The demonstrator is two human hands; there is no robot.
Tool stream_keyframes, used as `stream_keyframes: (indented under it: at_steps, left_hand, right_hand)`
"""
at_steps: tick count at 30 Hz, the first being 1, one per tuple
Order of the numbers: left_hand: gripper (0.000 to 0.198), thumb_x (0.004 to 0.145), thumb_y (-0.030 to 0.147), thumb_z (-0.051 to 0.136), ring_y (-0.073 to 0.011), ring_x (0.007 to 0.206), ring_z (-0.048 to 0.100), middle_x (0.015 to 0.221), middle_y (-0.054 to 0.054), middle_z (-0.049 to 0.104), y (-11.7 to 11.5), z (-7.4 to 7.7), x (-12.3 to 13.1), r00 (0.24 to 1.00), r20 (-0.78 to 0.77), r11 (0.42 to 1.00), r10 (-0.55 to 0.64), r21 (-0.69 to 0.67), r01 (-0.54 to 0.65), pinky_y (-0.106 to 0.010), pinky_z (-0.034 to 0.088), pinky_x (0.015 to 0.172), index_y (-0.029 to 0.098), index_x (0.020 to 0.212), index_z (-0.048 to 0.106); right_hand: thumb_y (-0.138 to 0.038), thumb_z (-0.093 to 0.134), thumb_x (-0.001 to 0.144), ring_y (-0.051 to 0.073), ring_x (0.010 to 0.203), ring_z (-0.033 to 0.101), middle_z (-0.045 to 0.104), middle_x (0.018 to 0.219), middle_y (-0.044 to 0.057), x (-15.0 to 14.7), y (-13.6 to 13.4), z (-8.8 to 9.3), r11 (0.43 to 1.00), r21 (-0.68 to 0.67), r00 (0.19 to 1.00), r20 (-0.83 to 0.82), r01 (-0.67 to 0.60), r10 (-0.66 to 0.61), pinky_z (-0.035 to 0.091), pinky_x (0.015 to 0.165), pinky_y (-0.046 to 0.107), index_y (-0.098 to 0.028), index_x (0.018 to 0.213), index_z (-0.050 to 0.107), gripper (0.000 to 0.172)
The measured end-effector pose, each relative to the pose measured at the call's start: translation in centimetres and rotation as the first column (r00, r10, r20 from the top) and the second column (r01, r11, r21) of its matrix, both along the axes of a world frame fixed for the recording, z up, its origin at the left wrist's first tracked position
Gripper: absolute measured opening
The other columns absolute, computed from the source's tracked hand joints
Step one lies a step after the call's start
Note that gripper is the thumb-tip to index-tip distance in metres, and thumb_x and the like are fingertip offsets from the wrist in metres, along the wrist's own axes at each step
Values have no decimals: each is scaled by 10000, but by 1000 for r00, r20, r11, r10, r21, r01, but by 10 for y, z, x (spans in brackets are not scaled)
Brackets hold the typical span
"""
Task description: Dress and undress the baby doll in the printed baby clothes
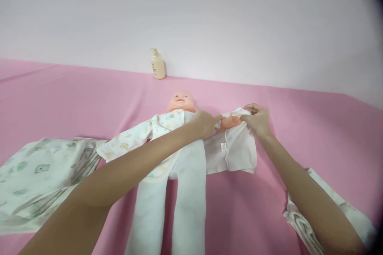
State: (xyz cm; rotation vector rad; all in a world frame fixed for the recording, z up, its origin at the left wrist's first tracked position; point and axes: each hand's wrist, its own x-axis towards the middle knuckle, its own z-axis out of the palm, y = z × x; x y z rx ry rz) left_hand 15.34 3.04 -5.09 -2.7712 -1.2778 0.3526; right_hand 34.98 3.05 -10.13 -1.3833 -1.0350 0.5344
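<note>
A baby doll [181, 102] lies on its back, head toward the wall, in white footed pants [188, 191]. A white printed baby shirt [166, 121] covers its chest and the arm on the left of the view; the other half is spread inside out to the right, with a small tag showing. My left hand [205, 123] is closed around the doll's arm near the shoulder, partly hiding it. Beyond it the bare forearm and hand [230, 122] stick out over the shirt. My right hand [257, 120] pinches the shirt's edge beside the doll's fingers.
A cream pump bottle [158, 65] stands by the white wall [239, 28]. Folded printed cloth [44, 171] lies at left; more printed cloth [302, 223] sits partly under my right forearm. A pink sheet [248, 211] covers the surface.
</note>
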Motion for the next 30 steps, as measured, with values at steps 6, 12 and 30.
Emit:
stream_keyframes:
  at_steps: [6,12,30]
  left_hand:
    - [615,749,135,584,-360,947,650,1015,-146,714,0,-16,22,1000,-21,995,19,-102,-21,-447,454,765,244,1349,504]
    - [607,760,311,585,-343,1015,637,1179,-148,665,17,-16,13,984,171,978,49,-210,-12,-470,463,841,235,1355,491]
    - [205,652,354,622,-124,501,469,587,15,524,47,14,-17,848,437,827,300,-563,-3,-255,378,463,196,721,510]
  right_hand:
    - [-111,532,465,103,553,460,534,596,-39,-7,-8,6,999,34,986,163,-20,15,329,515,229,-150,694,636,255]
    - [-136,575,548,135,617,522,598,654,-12,-33,-22,12,997,6,959,274,-77,72,366,558,247,-165,699,645,169]
    - [10,452,727,100,716,516,569,1040,17,-124,-115,13,676,-60,573,477,-735,666,425,601,232,-231,969,603,373]
